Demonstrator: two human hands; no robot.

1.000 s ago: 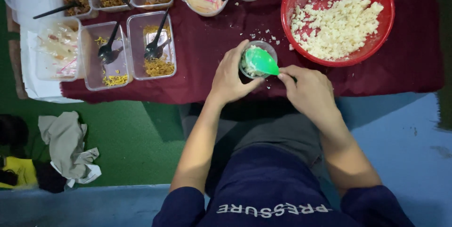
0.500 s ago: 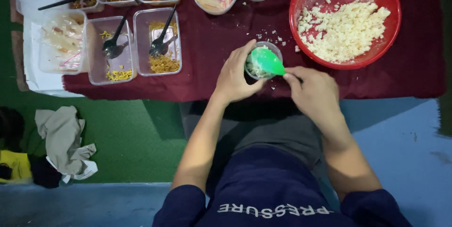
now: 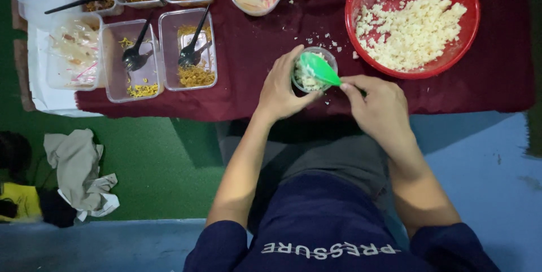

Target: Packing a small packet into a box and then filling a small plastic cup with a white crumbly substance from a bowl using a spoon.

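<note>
View from above a seated person at a table draped in a dark red cloth [image 3: 248, 52]. The left hand [image 3: 285, 83] wraps its fingers around a small clear cup [image 3: 314, 70] standing near the front edge of the table, just left of a large red bowl [image 3: 361, 1] of white crumbled food [image 3: 409, 32]. The right hand [image 3: 378, 105] pinches the handle of a green spoon [image 3: 319, 68], whose blade lies over the cup's mouth, on the white filling inside. White crumbs [image 3: 322, 39] lie scattered on the cloth between cup and bowl. Toward the back left corner stand clear rectangular tubs [image 3: 169, 40] holding yellow shreds and black spoons [image 3: 132, 55]. Risk, as a judgement: the cup looks nearly full, so pressing with the spoon could push more crumbs over the rim; its nearness to the front edge could let it tip off if the grip loosens.
</note>
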